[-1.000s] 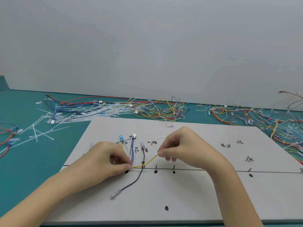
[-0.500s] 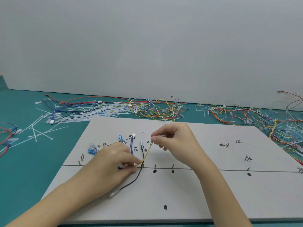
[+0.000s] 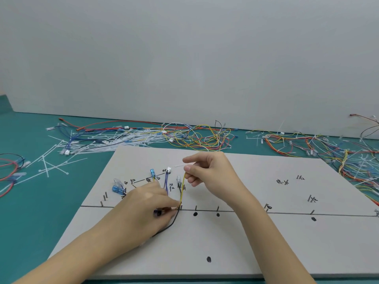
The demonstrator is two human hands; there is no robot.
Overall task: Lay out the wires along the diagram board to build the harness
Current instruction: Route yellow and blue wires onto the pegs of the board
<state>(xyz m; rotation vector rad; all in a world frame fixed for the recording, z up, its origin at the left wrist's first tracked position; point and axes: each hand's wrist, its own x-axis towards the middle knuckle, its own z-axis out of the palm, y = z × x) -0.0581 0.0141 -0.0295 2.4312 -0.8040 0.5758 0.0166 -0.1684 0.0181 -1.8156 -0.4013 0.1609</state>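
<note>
A grey diagram board with a black baseline, tick marks and handwritten labels lies in front of me. My left hand pinches the wire bundle down at the baseline. My right hand pinches the upper end of a yellow wire, which runs almost straight up from the left fingertips. Beside it lie a black wire curving toward me, a blue-purple pair with a white connector, and blue terminals further left.
Heaps of loose coloured wires and white cable ties lie along the back of the teal table. More finished harnesses pile at the right, and red wires at the left edge.
My right hand has swung the yellow wire's end from low and rightward up and back, so the wire now stands nearly upright on the board. My left hand shifted slightly right along the baseline.
</note>
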